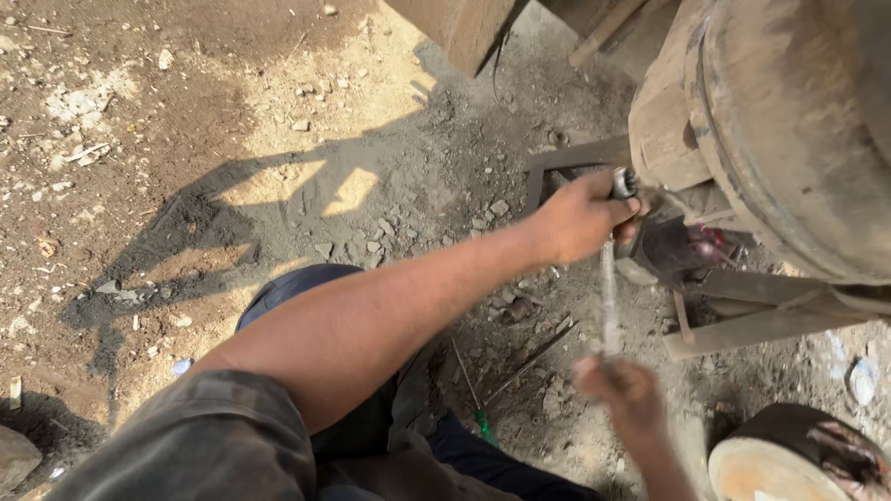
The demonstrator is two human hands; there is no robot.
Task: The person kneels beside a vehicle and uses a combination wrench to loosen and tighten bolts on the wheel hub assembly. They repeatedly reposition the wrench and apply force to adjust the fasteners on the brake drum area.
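Steel wrench (610, 297) sat below rusty drum (789, 130). Left hand (580, 218) clenched around its head at fitting; right hand (626, 394), blurred, gripped handle end. Likely mid-turn; next stroke called for steady head, firm pull.

Open dirt ground (278, 139) from nine to twelve o'clock leaves wide room, strewn only with small stones. At two to three o'clock the big rusty drum (789, 121) and the metal frame (742, 325) beneath it close the way. A round block (789, 459) sits at five o'clock. Thin rods (529, 362), perhaps loose, lie on the ground between the arms
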